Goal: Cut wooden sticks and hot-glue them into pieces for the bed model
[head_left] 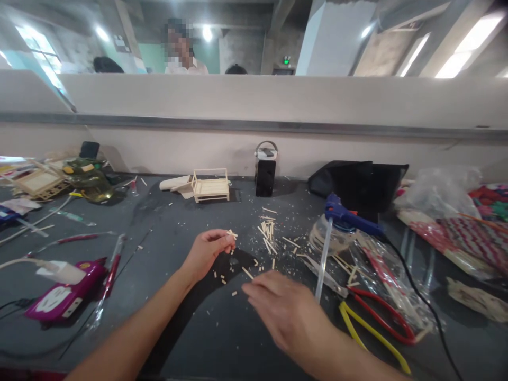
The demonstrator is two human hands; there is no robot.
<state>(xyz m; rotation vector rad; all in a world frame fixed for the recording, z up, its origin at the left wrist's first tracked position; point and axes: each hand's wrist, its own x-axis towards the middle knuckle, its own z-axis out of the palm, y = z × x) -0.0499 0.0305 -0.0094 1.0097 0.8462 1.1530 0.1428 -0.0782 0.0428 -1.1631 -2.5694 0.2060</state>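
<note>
My left hand (212, 248) is closed, thumb against fingers, on a few short wooden sticks (232, 234) above the dark table. Lower and to the right is my right hand (283, 307), slightly blurred, its fingers drawn together. A thin wooden stick (247, 273) juts from its fingertips. Between and beyond the hands lies a loose pile of cut wooden sticks (268, 230), with tiny offcuts (234, 293) scattered around. Farther back stands a small wooden frame like a miniature bench (211, 186). Pliers with one red and one yellow handle (381, 312) lie right of my right hand.
A blue glue gun (351, 216) rests on a round clear container (329, 238), its cable trailing right. At left are a purple power strip (67, 291) and a bottle (93, 180). A phone (265, 178) stands by the partition (238, 98); a person (186, 66) is beyond it.
</note>
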